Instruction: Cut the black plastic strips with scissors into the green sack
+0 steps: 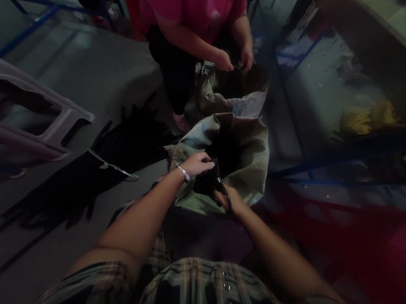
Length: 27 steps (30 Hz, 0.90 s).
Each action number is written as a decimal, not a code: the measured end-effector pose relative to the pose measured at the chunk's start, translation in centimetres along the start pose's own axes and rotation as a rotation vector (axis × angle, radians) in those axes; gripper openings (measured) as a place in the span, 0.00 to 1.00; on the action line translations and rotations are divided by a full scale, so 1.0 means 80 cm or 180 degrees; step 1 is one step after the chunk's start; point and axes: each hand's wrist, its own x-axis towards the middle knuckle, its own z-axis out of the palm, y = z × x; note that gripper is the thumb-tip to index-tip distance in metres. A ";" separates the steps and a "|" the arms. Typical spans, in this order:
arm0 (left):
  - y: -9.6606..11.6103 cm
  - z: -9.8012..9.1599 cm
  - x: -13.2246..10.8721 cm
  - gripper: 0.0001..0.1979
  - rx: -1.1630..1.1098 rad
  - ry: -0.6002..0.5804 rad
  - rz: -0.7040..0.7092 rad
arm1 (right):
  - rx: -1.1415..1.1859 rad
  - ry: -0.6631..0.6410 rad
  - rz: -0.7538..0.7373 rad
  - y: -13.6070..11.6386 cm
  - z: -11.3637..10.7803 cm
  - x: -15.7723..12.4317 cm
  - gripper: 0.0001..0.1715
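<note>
Over the mouth of a pale green woven sack (253,166), my two hands work close together. My right hand (229,197) is closed round the black handles of a pair of scissors (227,199), whose blades point up and away toward my left hand. My left hand (197,164), with a silver bracelet at the wrist, pinches a small dark piece near the blades. Its exact shape is lost in the shadow. Dark material fills the inside of the sack, too dim to tell apart.
A co-worker in a pink shirt (198,7) stands opposite, hands over a second sack (216,101). On the floor at left lies a tied bundle of long black strips (75,185), near a plastic stool (44,99). A table edge (364,13) runs along the right.
</note>
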 end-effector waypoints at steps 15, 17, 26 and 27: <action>-0.012 0.007 0.002 0.17 0.0651 -0.0228 0.0295 | -0.0244 0.0102 -0.0094 0.005 0.001 0.000 0.14; -0.012 0.008 0.003 0.17 0.0655 -0.0245 0.0337 | -0.0200 0.0096 -0.0117 0.007 0.002 0.001 0.13; -0.007 0.005 0.000 0.17 0.0437 -0.0304 0.0346 | 0.0478 0.0206 0.0265 -0.011 0.007 -0.005 0.14; -0.006 0.004 -0.001 0.17 0.0377 -0.0349 0.0349 | 0.0557 0.0223 0.0296 -0.012 0.007 -0.005 0.14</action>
